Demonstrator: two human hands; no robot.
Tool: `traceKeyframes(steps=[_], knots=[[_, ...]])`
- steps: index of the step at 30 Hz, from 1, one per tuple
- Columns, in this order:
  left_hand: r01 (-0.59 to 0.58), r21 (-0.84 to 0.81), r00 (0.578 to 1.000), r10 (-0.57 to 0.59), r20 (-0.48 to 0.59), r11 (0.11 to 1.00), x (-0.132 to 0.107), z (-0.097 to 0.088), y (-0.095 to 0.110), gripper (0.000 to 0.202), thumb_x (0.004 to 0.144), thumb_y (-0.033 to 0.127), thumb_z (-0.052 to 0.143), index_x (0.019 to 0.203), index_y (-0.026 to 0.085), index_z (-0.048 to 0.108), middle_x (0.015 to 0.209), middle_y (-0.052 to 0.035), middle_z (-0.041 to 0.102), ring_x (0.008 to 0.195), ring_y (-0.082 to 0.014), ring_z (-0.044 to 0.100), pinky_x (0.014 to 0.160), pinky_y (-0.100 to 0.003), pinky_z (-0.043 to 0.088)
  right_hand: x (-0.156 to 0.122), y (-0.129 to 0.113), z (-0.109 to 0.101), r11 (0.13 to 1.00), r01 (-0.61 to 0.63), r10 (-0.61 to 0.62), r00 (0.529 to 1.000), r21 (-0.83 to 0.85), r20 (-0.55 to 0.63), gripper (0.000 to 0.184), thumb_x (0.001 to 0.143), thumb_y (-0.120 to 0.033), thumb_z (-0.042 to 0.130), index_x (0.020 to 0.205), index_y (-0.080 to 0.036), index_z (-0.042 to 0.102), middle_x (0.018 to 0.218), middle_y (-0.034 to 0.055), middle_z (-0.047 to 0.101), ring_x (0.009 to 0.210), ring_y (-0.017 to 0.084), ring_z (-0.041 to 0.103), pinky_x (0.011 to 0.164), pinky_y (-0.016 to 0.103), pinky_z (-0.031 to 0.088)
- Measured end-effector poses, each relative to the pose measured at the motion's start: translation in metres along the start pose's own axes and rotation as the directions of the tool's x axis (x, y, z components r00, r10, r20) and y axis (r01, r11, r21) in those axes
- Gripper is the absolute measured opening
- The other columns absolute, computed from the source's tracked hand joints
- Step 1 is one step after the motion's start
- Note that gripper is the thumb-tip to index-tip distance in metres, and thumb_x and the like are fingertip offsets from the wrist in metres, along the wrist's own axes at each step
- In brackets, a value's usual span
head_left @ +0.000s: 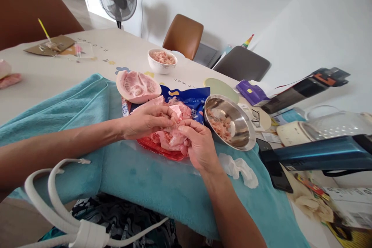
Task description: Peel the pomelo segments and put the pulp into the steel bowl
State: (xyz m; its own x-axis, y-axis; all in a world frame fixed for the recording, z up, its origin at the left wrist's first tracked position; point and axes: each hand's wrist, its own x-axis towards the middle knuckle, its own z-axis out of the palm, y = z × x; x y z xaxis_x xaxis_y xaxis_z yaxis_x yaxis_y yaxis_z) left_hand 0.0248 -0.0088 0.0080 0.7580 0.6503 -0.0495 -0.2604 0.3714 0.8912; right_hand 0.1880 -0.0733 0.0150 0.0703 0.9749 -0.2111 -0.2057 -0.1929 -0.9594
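Over a blue and red plastic bag [186, 93], both of my hands work close together, thumbs and fingers pinched. My left hand [149, 121] and my right hand [200, 143] hold a small piece of pomelo between them; its exact shape is mostly hidden by my fingers. Pink pomelo peel and membrane [171, 141] lie heaped on the bag under my hands. Behind my left hand rests a large hollow piece of pomelo rind [138, 87], inner side up. Right of the heap, a tilted steel bowl [247, 133] holds peeled pomelo pulp [221, 126].
A white bowl [162, 68] of pulp stands farther back. Teal towel [139, 178] covers the near table, with crumpled tissue [240, 168] on it. At the right are a phone [276, 170], a blue bottle [319, 153], a dark bottle [296, 93] and a purple packet [252, 92].
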Motion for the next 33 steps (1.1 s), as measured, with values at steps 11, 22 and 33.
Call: traceKeyframes(steps=[11,22,33], knots=[[0.045,-0.155,0.992,-0.063,-0.114,0.987,0.0008,0.0054,-0.0011,0.005,0.073,0.012,0.074,0.076,0.009,0.071,0.074,-0.0019,0.064,0.065,-0.007,0.057,0.061,-0.016,0.048,0.0046,0.0049,-0.0005,0.999,-0.001,-0.001,0.999,0.042,0.035,0.011,0.061,-0.029,0.07,0.061,-0.019,0.065,0.051,-0.0068,0.05,0.035,0.004,0.034,0.029,0.018,0.023],[-0.142,0.105,0.987,0.149,-0.066,0.984,0.0008,0.0015,-0.0009,0.006,0.083,0.016,0.068,0.084,0.014,0.063,0.074,0.0007,0.062,0.068,-0.0078,0.056,0.064,-0.019,0.045,-0.0042,0.0006,0.0015,0.987,0.098,-0.101,0.995,-0.13,-0.015,0.023,0.067,-0.035,0.079,0.082,-0.019,0.07,0.052,-0.0095,0.043,0.043,0.004,0.028,0.039,0.018,0.024],[-0.09,0.161,0.994,0.098,-0.042,0.983,-0.0025,0.0067,-0.0006,0.008,0.083,0.019,0.071,0.083,0.013,0.065,0.077,0.0006,0.064,0.072,-0.0085,0.059,0.067,-0.02,0.047,0.0022,0.0068,0.0001,0.952,0.166,-0.172,0.985,-0.257,-0.002,0.01,0.07,-0.027,0.065,0.068,-0.018,0.068,0.052,-0.0057,0.051,0.047,0.006,0.037,0.045,0.02,0.028]])
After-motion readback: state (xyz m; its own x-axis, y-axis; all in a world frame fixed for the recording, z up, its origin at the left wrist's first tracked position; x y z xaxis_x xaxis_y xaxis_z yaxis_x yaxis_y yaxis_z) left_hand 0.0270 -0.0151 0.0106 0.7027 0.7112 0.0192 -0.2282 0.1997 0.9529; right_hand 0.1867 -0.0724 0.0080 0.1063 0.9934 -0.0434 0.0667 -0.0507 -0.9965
